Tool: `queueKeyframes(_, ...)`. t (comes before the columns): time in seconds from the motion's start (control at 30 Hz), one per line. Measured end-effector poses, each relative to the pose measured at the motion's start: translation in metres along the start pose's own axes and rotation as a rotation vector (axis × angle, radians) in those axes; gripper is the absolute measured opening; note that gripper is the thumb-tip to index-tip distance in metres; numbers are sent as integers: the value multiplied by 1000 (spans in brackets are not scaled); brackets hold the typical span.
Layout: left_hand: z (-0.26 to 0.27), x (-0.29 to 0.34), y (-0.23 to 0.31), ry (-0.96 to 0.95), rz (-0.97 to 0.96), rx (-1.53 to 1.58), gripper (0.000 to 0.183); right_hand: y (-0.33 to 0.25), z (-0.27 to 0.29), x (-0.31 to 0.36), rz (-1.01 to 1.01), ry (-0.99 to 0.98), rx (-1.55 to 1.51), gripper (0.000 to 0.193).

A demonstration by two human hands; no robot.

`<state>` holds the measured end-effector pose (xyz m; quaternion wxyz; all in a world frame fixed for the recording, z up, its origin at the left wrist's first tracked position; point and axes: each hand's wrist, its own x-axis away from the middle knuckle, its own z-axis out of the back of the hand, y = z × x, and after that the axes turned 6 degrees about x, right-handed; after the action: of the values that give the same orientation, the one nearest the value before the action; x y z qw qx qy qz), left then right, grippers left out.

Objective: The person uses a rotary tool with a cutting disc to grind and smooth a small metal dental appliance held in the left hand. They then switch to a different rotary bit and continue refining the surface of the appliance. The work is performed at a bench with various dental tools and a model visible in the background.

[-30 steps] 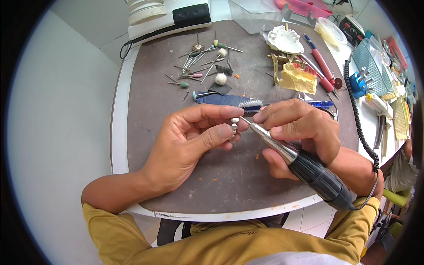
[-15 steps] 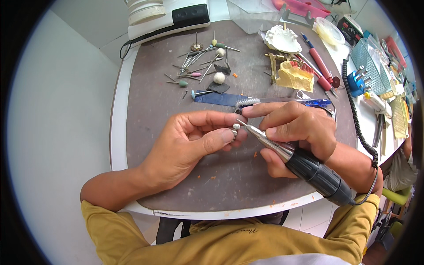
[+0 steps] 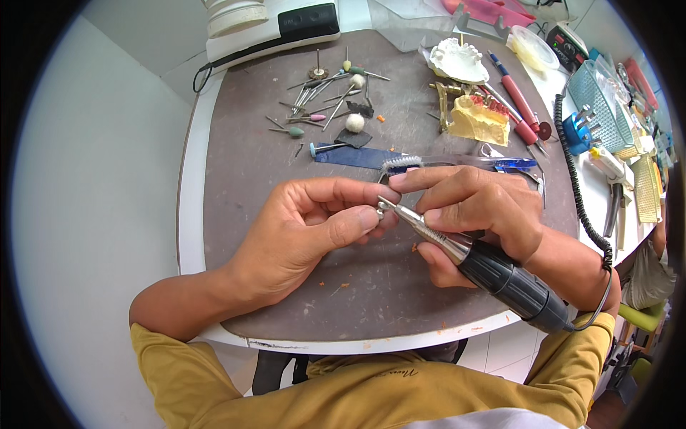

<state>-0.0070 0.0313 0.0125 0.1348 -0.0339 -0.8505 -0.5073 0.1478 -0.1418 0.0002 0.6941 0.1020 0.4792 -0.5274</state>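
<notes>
Between the thumb and fingers of my left hand is a small silvery metal dental crown, partly hidden by the fingertips. My right hand grips a rotary handpiece with a black body and a silver nose, pen-fashion. The thin bur at its tip lies against or just over the crown. My right fingertips rest close to my left index finger. Just beyond the hands lie a toothbrush with a clear and blue handle and a dark blue strip.
Several burs and polishing bits lie scattered at the back left. A white dental cast and a yellow cast in a brass articulator stand at the back right, beside red-handled tools. A coiled black cord runs down the right side.
The handpiece has shifted slightly left, bringing its bur over the crown. The crown appears turned a little in my left fingers, with less of it showing.
</notes>
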Motion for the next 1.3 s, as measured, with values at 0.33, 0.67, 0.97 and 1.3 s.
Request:
queueKeyframes(0.33,2,0,-1,8,2,-2,29,-1,-1,-2,11,-13,-6,25)
queueKeyframes(0.67,1,1,1,1,15,3,31,-1,-1,-2,-14,-5,-12,25)
queueKeyframes(0.97,-1,0,2,-1,-1,-13,31,0,0,-2,-17,-15,-17,25)
queueKeyframes(1.3,-1,0,1,-4,-2,-12,31,-2,0,-1,-20,-15,-11,25)
